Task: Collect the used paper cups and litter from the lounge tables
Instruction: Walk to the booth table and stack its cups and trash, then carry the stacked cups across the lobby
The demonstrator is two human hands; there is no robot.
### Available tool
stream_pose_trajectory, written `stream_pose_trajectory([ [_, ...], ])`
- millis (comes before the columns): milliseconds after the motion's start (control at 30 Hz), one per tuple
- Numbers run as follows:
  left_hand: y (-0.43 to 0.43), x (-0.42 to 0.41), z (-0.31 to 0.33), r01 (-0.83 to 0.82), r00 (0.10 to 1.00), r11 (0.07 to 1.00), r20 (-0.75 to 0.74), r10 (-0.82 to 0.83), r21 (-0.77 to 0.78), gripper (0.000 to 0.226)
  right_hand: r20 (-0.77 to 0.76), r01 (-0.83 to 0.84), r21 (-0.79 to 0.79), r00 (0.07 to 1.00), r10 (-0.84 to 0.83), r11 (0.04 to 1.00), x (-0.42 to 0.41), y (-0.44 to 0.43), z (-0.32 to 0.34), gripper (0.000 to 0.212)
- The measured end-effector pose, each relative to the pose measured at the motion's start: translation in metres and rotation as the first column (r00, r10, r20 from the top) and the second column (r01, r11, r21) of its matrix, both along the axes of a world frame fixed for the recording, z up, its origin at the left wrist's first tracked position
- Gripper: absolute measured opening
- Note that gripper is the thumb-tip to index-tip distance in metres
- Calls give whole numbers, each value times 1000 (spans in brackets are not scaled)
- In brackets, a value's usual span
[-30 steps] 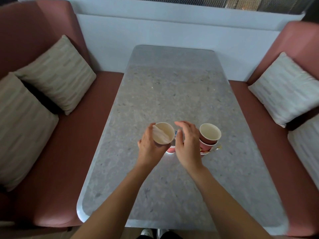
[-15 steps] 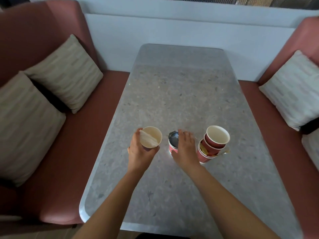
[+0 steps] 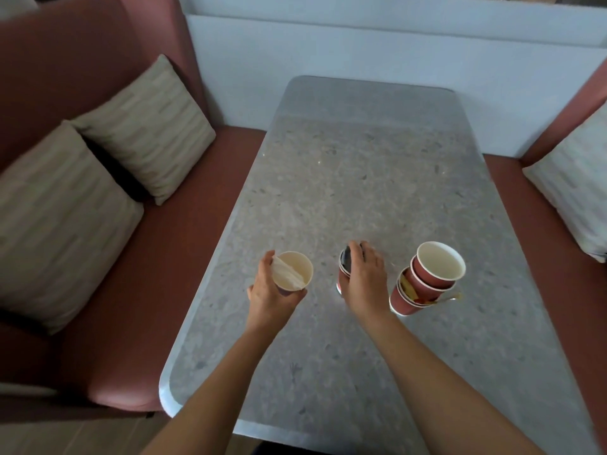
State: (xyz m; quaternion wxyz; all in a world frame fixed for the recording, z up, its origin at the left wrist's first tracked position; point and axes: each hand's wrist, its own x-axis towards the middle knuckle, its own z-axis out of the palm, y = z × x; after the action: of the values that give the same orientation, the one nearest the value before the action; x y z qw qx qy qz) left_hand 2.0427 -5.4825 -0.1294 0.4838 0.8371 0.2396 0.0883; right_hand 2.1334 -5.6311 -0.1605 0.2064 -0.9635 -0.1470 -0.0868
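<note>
the left hand point(image 3: 272, 292) holds a cream-lined paper cup point(image 3: 297, 269) off the near-left part of the grey speckled table point(image 3: 361, 165), fingers wrapped round its wall from below and behind. the cup's mouth is tipped a little toward the camera, with a folded white napkin point(image 3: 286, 273) tucked inside. just to its right, the right hand point(image 3: 365, 281) covers a second red cup point(image 3: 344, 269) that stands on the table. its fingers curl over the far rim and down the side, so it looks like a grasp from above. something dark shows in that cup's mouth, but what it is cannot be told. further right, apart from the right hand, a leaning stack of red cups point(image 3: 427, 284) rests on the table with a bit of yellow litter caught between the cups. the gripped cup lies between the held cup and the stack, its long axis near upright. the right hand is much the nearer to the stack, so nesting probably means lifting this cup straight up and carrying it sideways, right to the stack or left to the held cup. a sideways knock could topple the stack.
</note>
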Motion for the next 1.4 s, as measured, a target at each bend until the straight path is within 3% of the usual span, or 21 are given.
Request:
stream_pose_trajectory([
  [200, -3, 1, -1, 9, 1000, 1000, -26, -9, -1, 92, 108, -45, 260, 994, 18, 965, -2, 7, 31, 68],
  [433, -12, 4, 9, 39, 998, 999, -55, -38, 2, 92, 119, -80, 643, 993, 4, 762, -19, 20, 106, 73],
  [700, -23, 11, 26, 66, 997, 998, -41, -66, 5, 90, 102, -180, 596, 984, 149, 782, -39, 29, 111, 73],
  [933, -29, 14, 27, 101, 995, 994, 8, -102, 45, 63, 52, -204, 441, 978, 202, 874, -44, 28, 86, 73],
  [1100, -35, 15, 27, 113, 993, 994, 31, -113, 12, 61, 40, -229, 432, 971, 234, 873, -40, 20, 86, 77],
  [1400, -48, 26, 33, 142, 990, 981, 27, -140, -135, 62, 71, -141, 423, 990, 122, 895, -39, -2, 99, 78],
])
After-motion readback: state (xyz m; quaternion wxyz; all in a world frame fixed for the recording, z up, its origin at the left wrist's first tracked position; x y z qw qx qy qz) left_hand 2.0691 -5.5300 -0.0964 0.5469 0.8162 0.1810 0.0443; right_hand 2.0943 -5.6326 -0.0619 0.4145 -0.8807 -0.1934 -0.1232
